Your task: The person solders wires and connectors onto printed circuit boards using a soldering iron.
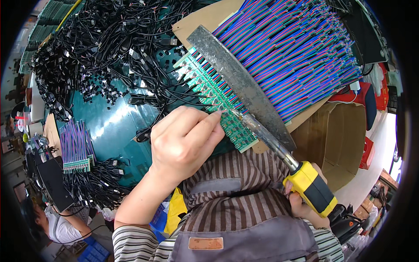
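Ribbon wires (297,48) in red, blue and green lie fanned across a sheet of brown cardboard (209,17) at the upper right of the dark green table (109,126), their near ends meeting a strip of green circuit boards (214,98). To the left, a big tangle of black cables (109,43) covers much of the table top. A long grey metal bar (240,78) lies slantwise across the wires, just above the circuit boards. A smaller bundle of purple wires (76,144) with its own green boards sits at the left edge of the table. The left hand (183,139) is closed, its fingertips pinched together at the near edge of the circuit boards, touching a thin wire there. The right hand (303,205), low at the right, is wrapped round the yellow and black handle of a soldering iron (279,153), whose tip rests on the boards beside the left fingertips.
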The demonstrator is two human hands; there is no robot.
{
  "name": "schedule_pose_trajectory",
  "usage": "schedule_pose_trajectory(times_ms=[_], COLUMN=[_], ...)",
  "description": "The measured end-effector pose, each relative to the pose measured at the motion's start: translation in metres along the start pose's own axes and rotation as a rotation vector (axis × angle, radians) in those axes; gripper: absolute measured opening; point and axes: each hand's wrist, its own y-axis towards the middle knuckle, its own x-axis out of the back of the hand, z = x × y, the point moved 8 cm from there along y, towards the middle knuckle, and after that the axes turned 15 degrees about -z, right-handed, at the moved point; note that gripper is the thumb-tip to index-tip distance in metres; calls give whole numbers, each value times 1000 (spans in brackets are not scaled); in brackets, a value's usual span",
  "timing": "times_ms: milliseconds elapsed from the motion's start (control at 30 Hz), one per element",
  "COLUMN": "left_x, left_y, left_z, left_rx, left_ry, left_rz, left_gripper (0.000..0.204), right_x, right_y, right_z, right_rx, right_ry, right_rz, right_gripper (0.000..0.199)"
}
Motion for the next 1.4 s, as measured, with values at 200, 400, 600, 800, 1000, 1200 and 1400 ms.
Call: schedule_pose_trajectory(times_ms=[200, 400, 600, 800, 1000, 1200, 1400], left_x=[0, 0, 0, -1, 1, -6, -9], left_y=[-1, -1, 0, 1, 4, 11, 9], left_z=[0, 1, 1, 2, 3, -4, -15], left_rx=[1, 8, 14, 26, -10, -172, -263], left_ry=[-22, -34, -36, -36, -52, -142, -55], left_rz=[-21, -4, 19, 34, 51, 273, 292], left_gripper=[19, 19, 18, 17, 18, 24, 24], right_x=[-2, -5, 7, 10, 9, 12, 6], right_y=[5, 9, -24, -21, -35, -29, -16], right_z=[5, 7, -29, -21, -37, -27, -16], right_rx=[41, 48, -104, -88, -175, -125, -140], right_ry=[-3, -26, 21, 53, 149, 60, 4], right_rz=[-24, 11, -133, -49, -175, -67, 13], right_gripper=[43, 40, 23, 32, 37, 38, 30])
